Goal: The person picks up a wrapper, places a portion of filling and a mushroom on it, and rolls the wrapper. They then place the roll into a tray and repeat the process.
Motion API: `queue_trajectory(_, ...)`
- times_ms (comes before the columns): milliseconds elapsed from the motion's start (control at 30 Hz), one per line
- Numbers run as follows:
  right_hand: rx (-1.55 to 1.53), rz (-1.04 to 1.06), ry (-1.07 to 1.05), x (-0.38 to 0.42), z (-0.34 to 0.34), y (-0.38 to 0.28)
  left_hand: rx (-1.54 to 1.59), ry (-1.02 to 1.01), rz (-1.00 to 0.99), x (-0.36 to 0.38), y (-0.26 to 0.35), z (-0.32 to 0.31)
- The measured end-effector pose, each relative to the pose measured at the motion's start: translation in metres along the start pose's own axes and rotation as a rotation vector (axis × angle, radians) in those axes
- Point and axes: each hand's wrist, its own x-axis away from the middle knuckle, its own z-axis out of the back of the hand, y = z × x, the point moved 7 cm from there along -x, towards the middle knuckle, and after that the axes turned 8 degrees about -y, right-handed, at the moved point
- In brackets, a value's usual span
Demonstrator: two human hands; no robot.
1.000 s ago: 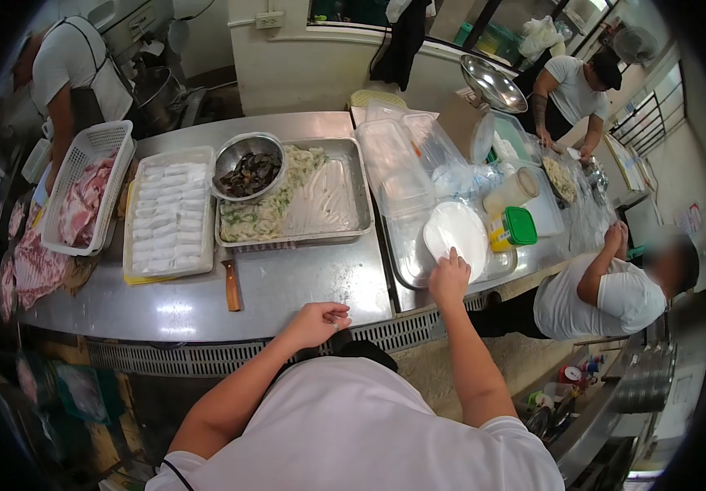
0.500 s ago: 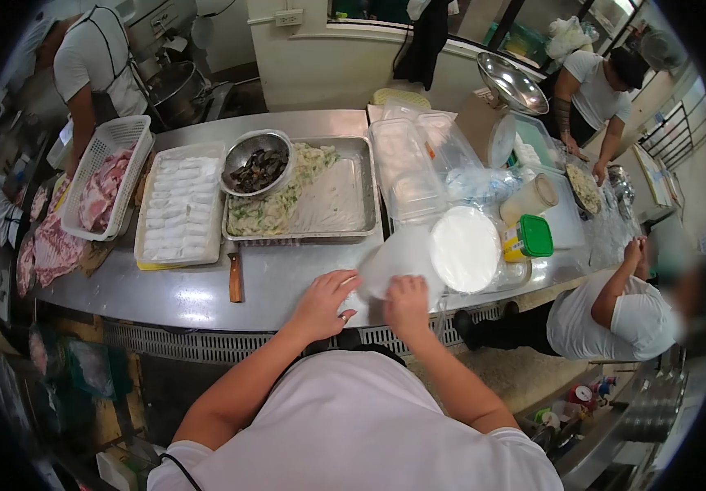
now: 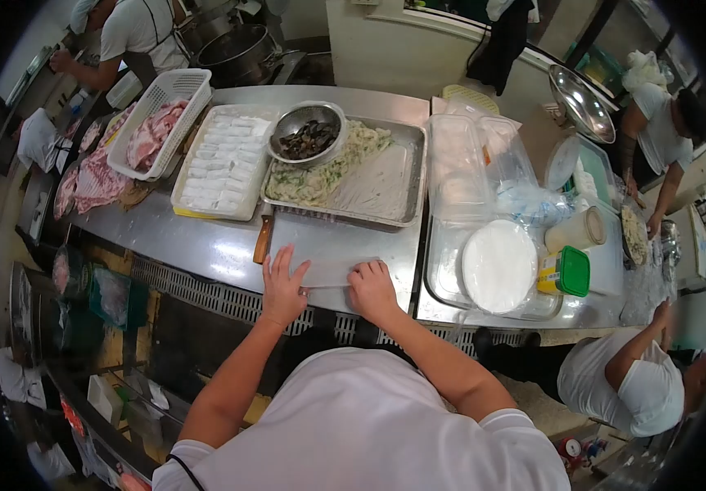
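A thin translucent round wrapper [image 3: 327, 273] lies on the steel table at its front edge, hard to make out against the metal. My left hand [image 3: 285, 288] rests by the wrapper's left side, fingers spread and thumb at its near edge. With curled fingers, my right hand [image 3: 372, 288] pinches its right edge. A stack of white round wrappers [image 3: 498, 266] sits to the right. Beyond my hands, a metal tray [image 3: 412, 176] holds a pale, green-flecked filling [image 3: 369, 146]. Next to my left hand is a wooden handle [image 3: 263, 238], partly under the trays.
A metal bowl [image 3: 338, 114] of dark pieces stands on the metal tray. White rolls [image 3: 226, 164] fill a plastic tray; left of it is a basket [image 3: 205, 79] of raw meat. A green-lidded tub [image 3: 574, 270] and clear containers [image 3: 457, 164] stand right. Other people work around the table.
My right hand has brought the wrapper leftward from beside the stack and down onto the table. My left hand has spread its fingers beside it. The camera view has turned.
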Motion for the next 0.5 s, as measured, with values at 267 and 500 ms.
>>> queue_trajectory(267,-0.051,-0.039,-0.044,0.002,-0.019,-0.011,0.099,-0.034,-0.028,0.006,-0.014,-0.013)
queue_trajectory(500,-0.078,-0.240,-0.028,0.009,-0.023,-0.006,0.368,-0.103,-0.154,-0.004,-0.056,-0.028)
